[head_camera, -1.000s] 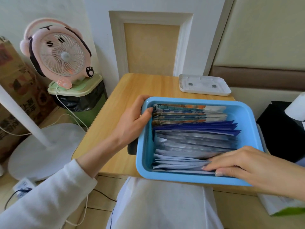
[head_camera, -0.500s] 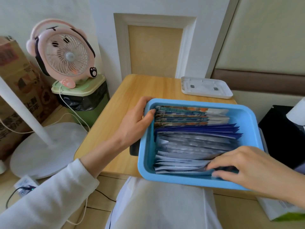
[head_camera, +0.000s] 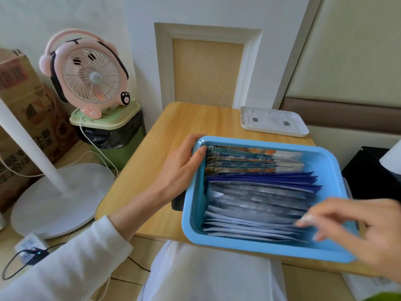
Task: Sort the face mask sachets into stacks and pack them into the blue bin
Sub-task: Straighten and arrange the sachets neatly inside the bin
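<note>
Gripping the blue bin (head_camera: 260, 249) by its left wall, the left hand (head_camera: 180, 168) has its thumb hooked over the rim, touching the left ends of the far sachets; the rest of the hand is outside the wall. The right hand (head_camera: 355, 231) hovers over the bin's near right corner, motion-blurred, fingers loose and spread, slightly bent, pinching nothing that shows. Cannot tell if its fingertips touch the sachets.

The face mask sachets are all inside the bin, standing on edge in sorted rows across its width:
- Against the far wall are the patterned teal-orange sachets (head_camera: 249, 159).
- Next come the dark blue sachets (head_camera: 260, 179).
- After those are the silver-grey sachets (head_camera: 256, 200).
- The white sachets (head_camera: 243, 227) are nearest the near wall.

The bin sits on a wooden table (head_camera: 195, 122), with its near edge hanging past the table edge. A black object (head_camera: 176, 203) peeks out from under the bin's left wall.

A white tray (head_camera: 273, 123) lies on the table beyond the bin, well apart from it. Left of the bin, off the table, a pink fan (head_camera: 86, 72) stands on a green waste bin (head_camera: 112, 131).
</note>
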`<control>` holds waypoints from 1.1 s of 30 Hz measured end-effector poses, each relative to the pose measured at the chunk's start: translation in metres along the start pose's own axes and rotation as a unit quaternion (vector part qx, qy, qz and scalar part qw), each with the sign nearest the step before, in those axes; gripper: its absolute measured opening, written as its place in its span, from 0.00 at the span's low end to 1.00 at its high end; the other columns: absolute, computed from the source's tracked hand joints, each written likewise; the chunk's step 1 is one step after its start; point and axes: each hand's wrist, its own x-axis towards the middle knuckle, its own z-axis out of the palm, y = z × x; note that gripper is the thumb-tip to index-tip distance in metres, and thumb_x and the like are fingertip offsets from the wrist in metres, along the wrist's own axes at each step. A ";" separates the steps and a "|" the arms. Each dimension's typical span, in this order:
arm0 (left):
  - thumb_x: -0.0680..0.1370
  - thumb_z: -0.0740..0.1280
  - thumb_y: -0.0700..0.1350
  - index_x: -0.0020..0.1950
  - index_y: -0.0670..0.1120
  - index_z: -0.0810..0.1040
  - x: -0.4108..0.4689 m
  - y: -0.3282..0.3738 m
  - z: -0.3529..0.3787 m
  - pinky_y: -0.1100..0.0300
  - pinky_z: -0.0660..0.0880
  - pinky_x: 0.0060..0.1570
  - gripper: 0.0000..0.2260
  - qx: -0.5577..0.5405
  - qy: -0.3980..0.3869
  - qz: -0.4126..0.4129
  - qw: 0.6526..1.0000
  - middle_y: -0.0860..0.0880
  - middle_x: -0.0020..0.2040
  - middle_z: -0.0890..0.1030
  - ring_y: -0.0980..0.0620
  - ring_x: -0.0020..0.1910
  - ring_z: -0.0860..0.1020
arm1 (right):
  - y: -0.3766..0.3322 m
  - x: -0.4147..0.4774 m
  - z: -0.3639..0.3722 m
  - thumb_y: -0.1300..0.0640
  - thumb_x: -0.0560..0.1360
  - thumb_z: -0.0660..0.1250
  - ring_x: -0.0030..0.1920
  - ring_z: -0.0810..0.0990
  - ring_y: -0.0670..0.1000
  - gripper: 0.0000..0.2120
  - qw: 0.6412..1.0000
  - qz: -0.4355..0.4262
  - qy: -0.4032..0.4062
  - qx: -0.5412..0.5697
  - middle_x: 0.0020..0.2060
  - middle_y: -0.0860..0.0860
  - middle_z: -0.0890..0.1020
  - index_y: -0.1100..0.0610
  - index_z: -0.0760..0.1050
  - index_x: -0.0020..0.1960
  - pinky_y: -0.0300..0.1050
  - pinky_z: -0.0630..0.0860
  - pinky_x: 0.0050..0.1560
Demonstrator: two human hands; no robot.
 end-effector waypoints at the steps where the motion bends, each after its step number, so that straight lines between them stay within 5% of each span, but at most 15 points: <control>1: 0.78 0.54 0.53 0.61 0.49 0.70 0.001 -0.001 0.001 0.53 0.76 0.49 0.16 -0.003 0.004 -0.001 1.000 0.54 0.49 0.78 0.56 0.47 0.78 | 0.000 -0.004 -0.005 0.36 0.74 0.60 0.35 0.82 0.40 0.17 0.998 0.014 0.063 0.016 0.39 0.40 0.84 0.47 0.80 0.43 0.36 0.78 0.38; 3: 0.78 0.54 0.53 0.60 0.50 0.71 0.002 -0.002 0.002 0.51 0.76 0.49 0.15 -0.006 0.013 -0.002 1.000 0.53 0.49 0.78 0.55 0.47 0.78 | 0.001 -0.008 -0.009 0.36 0.73 0.61 0.48 0.82 0.40 0.17 0.993 0.031 0.114 -0.018 0.51 0.39 0.82 0.44 0.77 0.55 0.35 0.77 0.50; 5: 0.78 0.54 0.53 0.60 0.49 0.71 0.001 -0.003 0.003 0.49 0.76 0.49 0.15 -0.003 0.019 0.008 1.000 0.53 0.48 0.78 0.53 0.47 0.78 | 0.008 -0.010 0.003 0.36 0.74 0.58 0.66 0.71 0.40 0.26 0.994 0.034 0.067 -0.077 0.67 0.40 0.72 0.44 0.67 0.69 0.34 0.65 0.66; 8: 0.78 0.54 0.53 0.60 0.49 0.72 -0.003 -0.005 0.003 0.53 0.76 0.47 0.15 -0.003 0.036 0.015 0.999 0.55 0.47 0.78 0.54 0.46 0.77 | 0.022 -0.014 0.028 0.32 0.76 0.48 0.76 0.53 0.49 0.36 0.979 0.003 -0.022 -0.202 0.76 0.49 0.56 0.53 0.54 0.77 0.43 0.52 0.71; 12: 0.78 0.54 0.52 0.60 0.49 0.72 -0.008 -0.005 0.004 0.66 0.72 0.43 0.15 0.005 0.069 0.022 0.997 0.58 0.44 0.78 0.58 0.44 0.76 | 0.021 -0.015 0.034 0.34 0.78 0.47 0.73 0.61 0.52 0.35 0.959 -0.045 -0.014 -0.279 0.74 0.55 0.64 0.58 0.62 0.73 0.50 0.58 0.68; 17: 0.79 0.55 0.52 0.60 0.49 0.72 -0.009 -0.006 0.005 0.68 0.72 0.43 0.14 0.000 0.074 0.030 0.997 0.59 0.46 0.78 0.59 0.45 0.76 | 0.028 -0.007 0.022 0.46 0.77 0.62 0.66 0.72 0.48 0.23 0.972 -0.042 0.140 -0.187 0.67 0.50 0.74 0.57 0.72 0.67 0.55 0.65 0.69; 19: 0.79 0.55 0.52 0.60 0.49 0.73 -0.010 -0.006 0.005 0.65 0.74 0.44 0.14 -0.007 0.076 0.037 0.996 0.58 0.46 0.78 0.58 0.45 0.77 | 0.038 -0.001 0.014 0.48 0.75 0.67 0.65 0.71 0.53 0.25 0.957 0.084 0.195 -0.198 0.66 0.51 0.74 0.55 0.69 0.69 0.57 0.67 0.67; 22: 0.78 0.56 0.52 0.59 0.48 0.73 -0.008 -0.008 0.006 0.64 0.75 0.44 0.14 -0.012 0.093 0.041 0.995 0.58 0.46 0.79 0.58 0.45 0.78 | 0.046 0.011 -0.004 0.32 0.64 0.67 0.52 0.79 0.54 0.34 0.921 0.363 0.132 -0.057 0.52 0.49 0.80 0.47 0.67 0.64 0.59 0.76 0.54; 24: 0.78 0.56 0.52 0.59 0.48 0.74 -0.006 -0.009 0.006 0.63 0.75 0.44 0.14 -0.017 0.104 0.042 0.994 0.58 0.46 0.79 0.58 0.45 0.78 | 0.048 0.020 -0.007 0.35 0.64 0.68 0.44 0.82 0.53 0.25 0.908 0.408 0.084 0.048 0.44 0.50 0.83 0.48 0.70 0.54 0.55 0.79 0.47; 26: 0.78 0.56 0.52 0.59 0.49 0.73 -0.002 -0.014 0.007 0.63 0.76 0.44 0.14 -0.033 0.117 0.036 0.992 0.57 0.47 0.79 0.58 0.45 0.78 | 0.043 0.034 -0.012 0.52 0.71 0.70 0.37 0.82 0.50 0.11 0.916 0.370 0.124 0.092 0.41 0.54 0.83 0.52 0.70 0.49 0.49 0.78 0.38; 28: 0.78 0.55 0.52 0.58 0.49 0.72 0.000 -0.021 0.014 0.63 0.75 0.44 0.13 -0.052 0.154 0.021 0.987 0.58 0.46 0.77 0.59 0.45 0.77 | 0.036 0.060 -0.023 0.64 0.72 0.70 0.30 0.79 0.45 0.12 0.929 0.306 0.183 0.103 0.39 0.57 0.82 0.55 0.69 0.49 0.43 0.76 0.32; 31: 0.78 0.54 0.50 0.58 0.47 0.70 -0.004 -0.035 0.035 0.59 0.74 0.47 0.12 -0.057 0.210 0.001 0.976 0.57 0.47 0.74 0.60 0.45 0.74 | 0.023 0.115 -0.047 0.63 0.68 0.72 0.35 0.79 0.49 0.15 0.959 0.204 0.198 -0.001 0.41 0.56 0.83 0.52 0.71 0.50 0.45 0.76 0.41; 33: 0.78 0.55 0.52 0.59 0.46 0.69 -0.007 -0.048 0.048 0.55 0.73 0.49 0.14 -0.068 0.168 0.002 0.983 0.54 0.49 0.75 0.58 0.47 0.74 | 0.014 0.146 -0.057 0.57 0.66 0.72 0.42 0.81 0.54 0.15 0.968 0.115 0.177 -0.135 0.43 0.53 0.84 0.52 0.74 0.52 0.49 0.77 0.46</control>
